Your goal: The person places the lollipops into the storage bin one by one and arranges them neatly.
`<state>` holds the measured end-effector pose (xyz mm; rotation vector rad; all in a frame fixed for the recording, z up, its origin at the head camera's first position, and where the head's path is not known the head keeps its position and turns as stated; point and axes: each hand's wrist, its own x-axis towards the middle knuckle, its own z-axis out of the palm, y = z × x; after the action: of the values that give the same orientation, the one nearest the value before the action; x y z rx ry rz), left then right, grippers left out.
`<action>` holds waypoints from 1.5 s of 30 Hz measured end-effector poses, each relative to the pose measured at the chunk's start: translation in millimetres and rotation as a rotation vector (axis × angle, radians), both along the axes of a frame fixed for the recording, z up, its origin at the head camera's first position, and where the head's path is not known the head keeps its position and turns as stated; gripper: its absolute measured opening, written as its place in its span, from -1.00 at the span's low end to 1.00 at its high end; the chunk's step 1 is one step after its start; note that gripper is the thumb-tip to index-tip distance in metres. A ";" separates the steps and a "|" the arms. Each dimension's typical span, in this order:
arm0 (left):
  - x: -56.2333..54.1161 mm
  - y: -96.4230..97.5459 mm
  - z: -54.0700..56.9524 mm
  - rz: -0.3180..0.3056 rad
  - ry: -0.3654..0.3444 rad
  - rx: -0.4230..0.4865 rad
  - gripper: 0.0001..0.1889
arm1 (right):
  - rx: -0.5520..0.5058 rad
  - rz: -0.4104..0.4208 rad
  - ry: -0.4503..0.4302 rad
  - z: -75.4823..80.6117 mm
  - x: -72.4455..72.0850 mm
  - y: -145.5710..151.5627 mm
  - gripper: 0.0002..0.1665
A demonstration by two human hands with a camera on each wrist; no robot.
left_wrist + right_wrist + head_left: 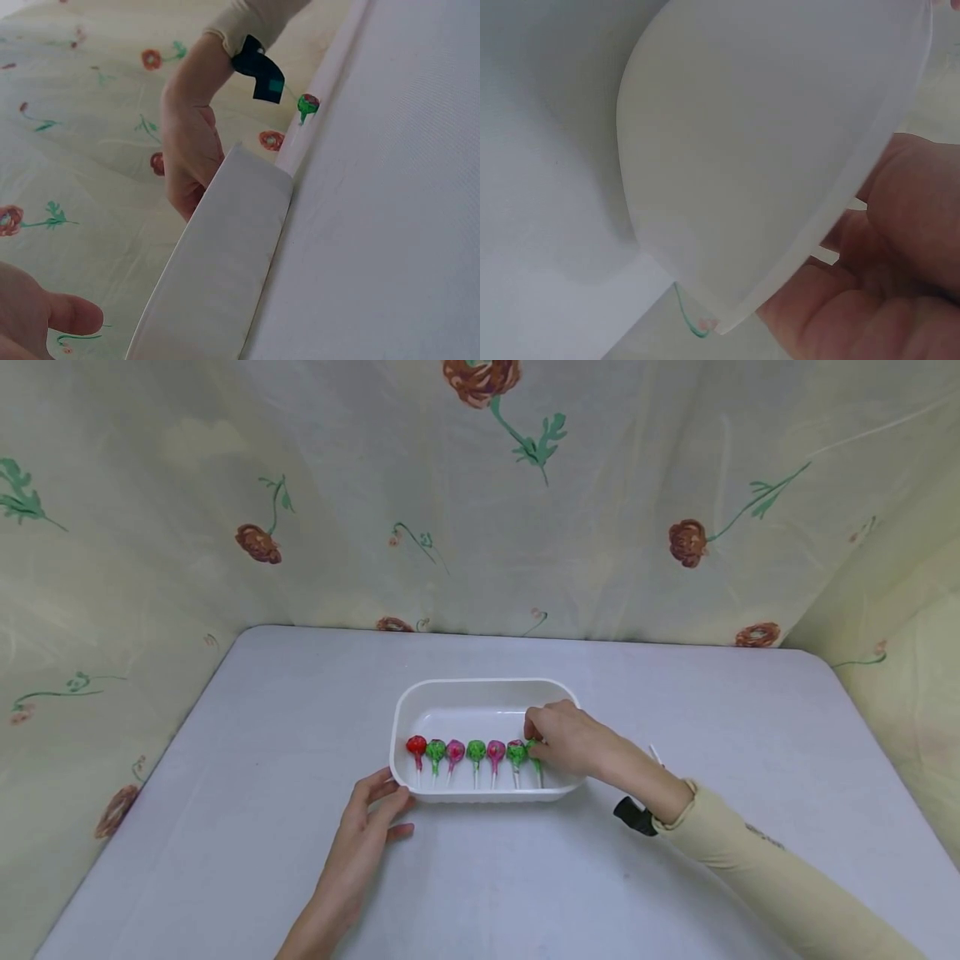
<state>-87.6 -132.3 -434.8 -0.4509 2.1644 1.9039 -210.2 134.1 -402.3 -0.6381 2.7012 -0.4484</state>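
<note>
A white tray holds several wrapped lollipops in a row along its near side, red, green and pink heads up, sticks toward the near wall. My right hand reaches over the tray's right end, fingers curled, and pinches the green lollipop at the right of the row; its head is partly hidden by the fingers. At the tray's near left corner is my left hand, fingers loosely bent beside the rim. In the left wrist view its thumb stands apart from the tray.
Another green and red lollipop lies on the table beyond the tray; in the head view only a white stick shows behind the right forearm. A flowered curtain hangs around the white table.
</note>
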 end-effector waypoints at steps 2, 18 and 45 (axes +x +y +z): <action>-0.1 0.3 0.2 -0.002 0.001 0.001 -0.38 | 0.003 0.002 0.002 0.0 0.4 0.1 -0.81; -0.5 1.9 0.3 -0.001 0.008 0.006 -0.38 | 0.009 -0.045 0.091 11.3 7.9 4.1 -0.74; -0.3 1.6 0.6 0.011 -0.007 -0.003 -0.39 | -0.259 -0.118 0.052 32.8 32.8 81.9 -0.65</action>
<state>-87.9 -130.8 -434.2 -0.4709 2.1646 1.9025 -177.4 216.0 -369.6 -0.5650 2.7645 -0.8328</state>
